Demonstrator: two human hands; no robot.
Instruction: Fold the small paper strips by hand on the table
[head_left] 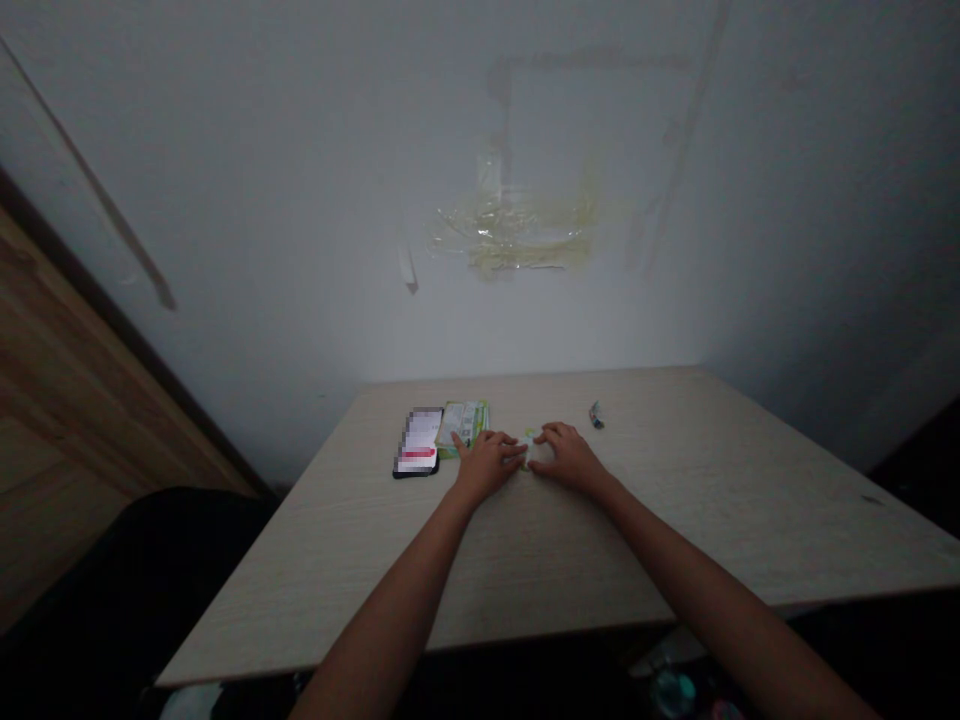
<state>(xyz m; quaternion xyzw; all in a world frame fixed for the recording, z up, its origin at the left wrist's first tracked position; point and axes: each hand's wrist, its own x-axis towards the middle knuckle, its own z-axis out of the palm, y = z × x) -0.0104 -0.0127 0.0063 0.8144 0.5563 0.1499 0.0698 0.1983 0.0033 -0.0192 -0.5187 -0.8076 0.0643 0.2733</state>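
Bare forearms (390, 595) lead to the left hand (487, 466), its thumb spread, and the right hand (568, 461), thumb and forefinger curved apart. Between their fingertips lies one green-white piece (528, 452), maybe paper. Handling seems unfinished; a printed green packet (465, 419) rests beside the left thumb.

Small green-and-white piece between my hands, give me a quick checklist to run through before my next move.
1. Piece within reach of both hands: ok, it is between the fingertips of the left hand and right hand.
2. Firm grip on it: cannot tell, the fingers cover part of it.
3. Left thumb off the green packet: cannot tell, they overlap in this view.
4. Phone clear of the hands: ok, it lies left of the packet.
5. Small dark item clear of the right hand: ok, it lies apart, farther back and to the right.
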